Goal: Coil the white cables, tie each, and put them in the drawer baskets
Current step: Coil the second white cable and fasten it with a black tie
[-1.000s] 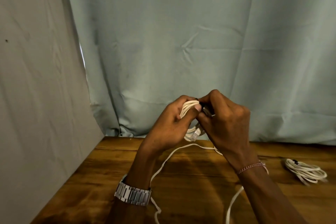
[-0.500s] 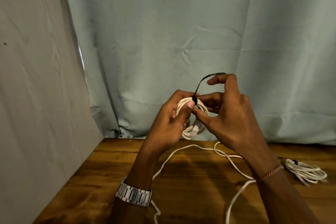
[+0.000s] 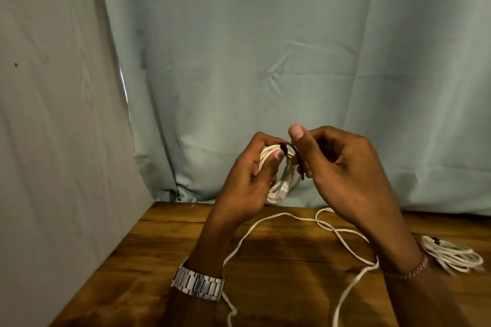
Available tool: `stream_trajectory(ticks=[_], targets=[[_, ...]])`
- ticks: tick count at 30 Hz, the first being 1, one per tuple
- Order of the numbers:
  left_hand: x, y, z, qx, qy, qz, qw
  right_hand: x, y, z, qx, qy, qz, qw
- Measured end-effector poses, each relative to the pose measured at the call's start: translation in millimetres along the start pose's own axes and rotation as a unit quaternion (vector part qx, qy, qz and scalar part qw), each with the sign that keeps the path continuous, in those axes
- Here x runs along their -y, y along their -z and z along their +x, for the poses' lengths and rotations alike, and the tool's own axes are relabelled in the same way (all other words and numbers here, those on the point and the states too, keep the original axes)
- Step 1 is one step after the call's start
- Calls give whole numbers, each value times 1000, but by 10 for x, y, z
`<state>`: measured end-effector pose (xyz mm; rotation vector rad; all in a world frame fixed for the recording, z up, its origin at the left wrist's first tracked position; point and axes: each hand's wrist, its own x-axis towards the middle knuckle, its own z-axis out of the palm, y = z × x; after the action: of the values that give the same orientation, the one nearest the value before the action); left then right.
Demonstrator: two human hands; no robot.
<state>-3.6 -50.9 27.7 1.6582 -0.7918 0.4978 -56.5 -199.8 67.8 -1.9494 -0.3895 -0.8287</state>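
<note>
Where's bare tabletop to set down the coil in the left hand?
Bare wood along the table's left side, between the grey wall and the left hand's wrist. Centre is crossed by the loose white cable; the right edge holds the tied cable bundle.

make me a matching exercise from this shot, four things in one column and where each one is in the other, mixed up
Things:
1. small white cable coil
2. thin black tie strap
3. silver metal wristwatch
4. tied white cable bundle

Places:
A. lying on the wooden table, far right
B. on the left wrist
C. gripped in the left hand
D. pinched by the right hand

Pairs: 1-C, 2-D, 3-B, 4-A
</note>
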Motion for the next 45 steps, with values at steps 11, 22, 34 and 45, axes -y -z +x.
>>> stream_trajectory(ticks=[11,22,34,45], targets=[[16,-30,-6,7,-8,38,999,-138,-29,62,67,-85,145,984],[-19,-42,5,-50,29,21,998,-150,7,81,84,-65,140,984],[26,-57,8,-48,38,-40,997,-169,-51,72,97,-75,130,984],[51,-142,55,-78,75,-150,983,-241,-45,72,53,-84,-26,995]])
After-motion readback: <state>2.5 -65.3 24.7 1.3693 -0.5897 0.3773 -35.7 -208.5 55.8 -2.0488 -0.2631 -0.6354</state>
